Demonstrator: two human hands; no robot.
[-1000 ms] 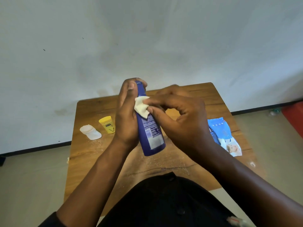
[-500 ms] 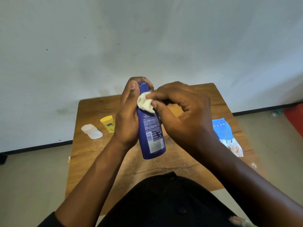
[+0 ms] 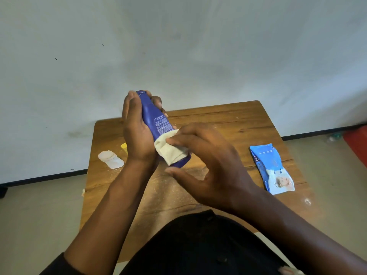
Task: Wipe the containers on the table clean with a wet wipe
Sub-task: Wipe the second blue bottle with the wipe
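Tilting blue bottle (image 3: pixel 154 118), cap up-left, base down-right.

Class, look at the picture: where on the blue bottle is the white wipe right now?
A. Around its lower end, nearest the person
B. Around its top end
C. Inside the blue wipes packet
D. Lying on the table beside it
A: the wet wipe wraps the blue bottle at its lower end, pressed there by the right hand.

a plain room: bare pale wall (image 3: pixel 178 46), small wooden table (image 3: pixel 228 120), beige floor (image 3: pixel 39 205).
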